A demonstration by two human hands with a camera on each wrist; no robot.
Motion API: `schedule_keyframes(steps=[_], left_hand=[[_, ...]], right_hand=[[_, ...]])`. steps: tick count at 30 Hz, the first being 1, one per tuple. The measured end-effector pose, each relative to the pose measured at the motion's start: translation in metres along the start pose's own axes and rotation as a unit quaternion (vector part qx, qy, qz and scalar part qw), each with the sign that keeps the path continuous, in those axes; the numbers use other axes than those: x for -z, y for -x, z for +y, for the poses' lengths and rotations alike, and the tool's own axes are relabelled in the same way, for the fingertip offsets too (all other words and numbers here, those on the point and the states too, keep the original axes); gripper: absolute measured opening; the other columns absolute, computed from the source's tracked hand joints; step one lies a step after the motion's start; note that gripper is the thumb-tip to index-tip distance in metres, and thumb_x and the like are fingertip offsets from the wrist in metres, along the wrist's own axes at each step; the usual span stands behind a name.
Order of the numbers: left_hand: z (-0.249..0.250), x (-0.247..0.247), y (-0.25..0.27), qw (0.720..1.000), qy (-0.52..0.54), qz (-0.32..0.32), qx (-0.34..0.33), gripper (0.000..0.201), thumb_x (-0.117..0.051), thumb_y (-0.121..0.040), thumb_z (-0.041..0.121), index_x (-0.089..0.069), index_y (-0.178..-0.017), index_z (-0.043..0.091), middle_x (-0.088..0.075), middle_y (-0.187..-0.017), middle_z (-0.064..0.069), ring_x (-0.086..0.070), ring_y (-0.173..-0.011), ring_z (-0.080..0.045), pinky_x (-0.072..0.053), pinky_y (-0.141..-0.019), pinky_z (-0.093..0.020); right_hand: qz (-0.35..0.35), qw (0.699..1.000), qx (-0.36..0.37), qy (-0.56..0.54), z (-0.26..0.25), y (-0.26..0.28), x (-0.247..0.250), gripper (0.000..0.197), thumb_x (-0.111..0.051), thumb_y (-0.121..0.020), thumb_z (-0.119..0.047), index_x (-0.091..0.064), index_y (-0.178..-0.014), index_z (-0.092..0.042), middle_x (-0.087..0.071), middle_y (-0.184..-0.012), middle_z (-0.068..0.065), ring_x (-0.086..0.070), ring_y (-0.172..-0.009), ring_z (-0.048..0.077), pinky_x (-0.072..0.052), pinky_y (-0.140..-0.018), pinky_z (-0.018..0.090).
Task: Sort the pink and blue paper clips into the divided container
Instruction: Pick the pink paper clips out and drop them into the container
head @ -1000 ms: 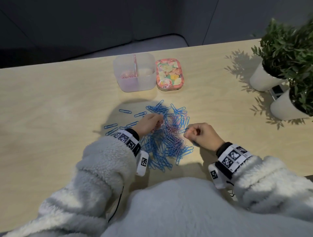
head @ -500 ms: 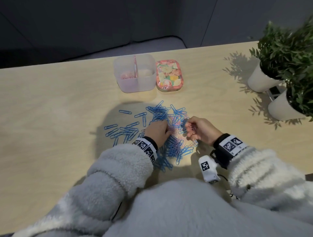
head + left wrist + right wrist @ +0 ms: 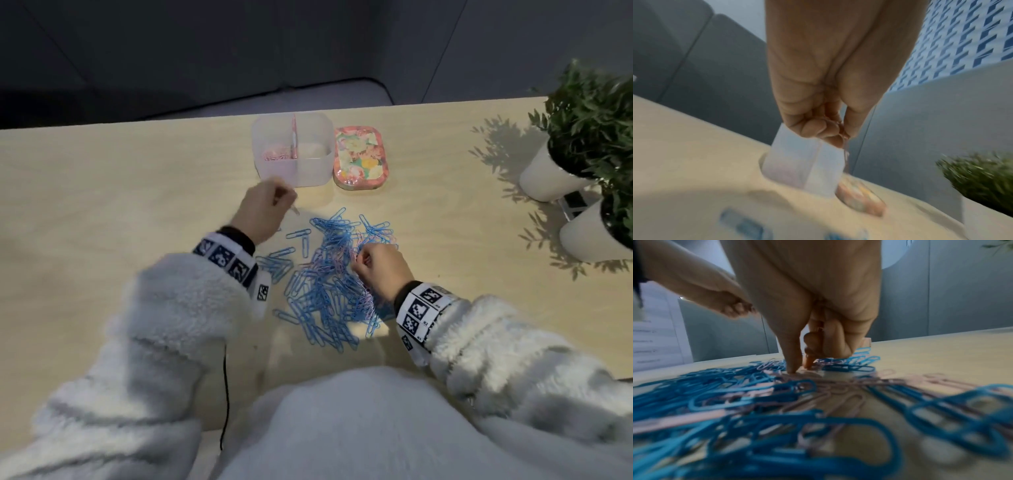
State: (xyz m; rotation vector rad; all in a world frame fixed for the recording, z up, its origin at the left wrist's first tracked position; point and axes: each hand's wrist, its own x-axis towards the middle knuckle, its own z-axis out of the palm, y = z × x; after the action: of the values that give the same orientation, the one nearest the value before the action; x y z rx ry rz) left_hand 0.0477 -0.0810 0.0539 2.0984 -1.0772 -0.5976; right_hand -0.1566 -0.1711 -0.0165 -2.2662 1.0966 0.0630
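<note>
while the table (image 3: pixel 102 212) lay bare toward 9 o'clock, its far edge ran just behind the divided container (image 3: pixel 293 150).
room: two potted plants (image 3: pixel 582 144) crowded 2 o'clock; a floral tin (image 3: pixel 361 156) sat touching-close at the container's 3 o'clock.
left hand (image 3: pixel 262 210): fingers curled, pinching a pink paper clip (image 3: pixel 295 209), just at the container's 6 o'clock wall.
right hand (image 3: pixel 382 265): fingertips pressed into the pile; whether they clamped a clip, cannot tell.
pile (image 3: pixel 329 284): mostly blue paper clips, pink ones mixed in, between both wrists.
container's left compartment: pink clips (image 3: pixel 275 156).
</note>
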Motion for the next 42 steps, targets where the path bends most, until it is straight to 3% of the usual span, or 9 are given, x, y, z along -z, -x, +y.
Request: schedule_keyframes(steps=[7,12,18,20,23,27,30,36,42], left_hand=[[0.009,0.032,-0.079,0.987,-0.129,0.092,-0.012,0.018,-0.044,-0.09,0.006,-0.06,-0.099,0.004,-0.065,-0.103,-0.017,-0.06,-0.095,-0.032,-0.046,-0.084,-0.037],[-0.001,0.019,-0.109,0.975,-0.222,0.027,0.01,0.027,-0.044,-0.088,0.0,-0.056,-0.112,0.004,-0.064,-0.113,-0.019,-0.059,-0.106,-0.035,-0.048,-0.091,-0.039],[-0.007,0.012,-0.107,0.969,-0.247,0.006,0.01,0.034,-0.048,-0.092,0.009,-0.047,-0.127,0.008,-0.057,-0.125,-0.021,-0.055,-0.112,-0.038,-0.045,-0.094,-0.043],[-0.004,0.015,-0.096,0.976,-0.217,0.03,-0.013,0.033,-0.044,-0.092,0.004,-0.05,-0.124,0.007,-0.055,-0.127,-0.019,-0.052,-0.115,-0.036,-0.041,-0.096,-0.04],[-0.002,0.004,-0.063,0.968,-0.186,0.099,-0.14,0.026,-0.044,-0.082,0.0,-0.064,-0.097,0.005,-0.063,-0.105,-0.019,-0.057,-0.099,-0.035,-0.036,-0.085,-0.034],[-0.007,-0.036,-0.008,0.956,-0.242,-0.065,-0.15,0.019,-0.05,-0.087,0.014,-0.067,-0.095,0.014,-0.067,-0.097,-0.009,-0.059,-0.093,-0.031,-0.045,-0.082,-0.04],[-0.013,-0.06,0.022,0.953,-0.235,-0.137,-0.134,0.017,-0.054,-0.087,0.029,-0.063,-0.095,0.018,-0.065,-0.095,-0.004,-0.057,-0.092,-0.026,-0.043,-0.081,-0.037],[-0.029,-0.073,0.047,0.956,-0.198,-0.188,-0.107,0.013,-0.06,-0.085,0.018,-0.062,-0.094,0.009,-0.059,-0.101,-0.011,-0.055,-0.098,-0.029,-0.041,-0.081,-0.034],[-0.039,-0.06,0.054,0.973,-0.134,-0.17,-0.078,0.008,-0.056,-0.087,0.011,-0.06,-0.091,0.005,-0.061,-0.097,-0.013,-0.054,-0.095,-0.028,-0.04,-0.082,-0.033]], right_hand=[[-0.012,0.999,0.045,0.01,-0.001,-0.004,0.002,0.011,-0.061,-0.083,-0.018,-0.055,-0.077,-0.011,-0.064,-0.082,0.013,-0.059,-0.081,0.03,-0.047,-0.072,0.036],[-0.014,0.999,0.032,0.011,-0.005,-0.009,0.001,0.02,-0.069,-0.078,-0.025,-0.051,-0.074,-0.015,-0.059,-0.076,0.01,-0.053,-0.074,0.026,-0.044,-0.071,0.034],[-0.045,0.999,0.025,0.01,-0.005,-0.012,0.001,0.018,-0.056,-0.084,-0.014,-0.046,-0.068,-0.016,-0.057,-0.072,0.01,-0.053,-0.072,0.027,-0.04,-0.067,0.031],[-0.037,0.999,0.019,-0.026,-0.004,-0.015,0.009,0.022,-0.057,-0.084,-0.013,-0.05,-0.063,-0.017,-0.055,-0.068,0.005,-0.051,-0.068,0.021,-0.035,-0.064,0.025],[-0.06,0.988,-0.014,-0.143,-0.008,-0.025,0.031,0.018,-0.065,-0.084,-0.013,-0.063,-0.075,0.003,-0.06,-0.068,0.008,-0.052,-0.064,0.013,-0.04,-0.065,0.023],[-0.116,0.96,-0.038,-0.252,-0.02,-0.037,0.064,0.024,-0.064,-0.085,-0.008,-0.057,-0.062,-0.009,-0.052,-0.043,-0.003,-0.04,-0.031,0.0,-0.035,-0.037,0.013],[-0.155,0.927,-0.06,-0.335,-0.03,-0.051,0.079,0.024,-0.059,-0.087,-0.006,-0.056,-0.064,-0.007,-0.054,-0.042,-0.002,-0.044,-0.031,0.005,-0.038,-0.035,0.013],[-0.19,0.883,-0.065,-0.424,-0.069,-0.076,0.099,0.017,-0.054,-0.089,-0.002,-0.056,-0.073,-0.003,-0.06,-0.043,-0.003,-0.055,-0.037,0.003,-0.051,-0.043,0.013],[-0.118,0.91,-0.013,-0.397,-0.133,-0.116,0.107,0.02,-0.057,-0.087,0.001,-0.053,-0.069,-0.005,-0.054,-0.059,0.007,-0.052,-0.043,0.009,-0.053,-0.046,0.019]])
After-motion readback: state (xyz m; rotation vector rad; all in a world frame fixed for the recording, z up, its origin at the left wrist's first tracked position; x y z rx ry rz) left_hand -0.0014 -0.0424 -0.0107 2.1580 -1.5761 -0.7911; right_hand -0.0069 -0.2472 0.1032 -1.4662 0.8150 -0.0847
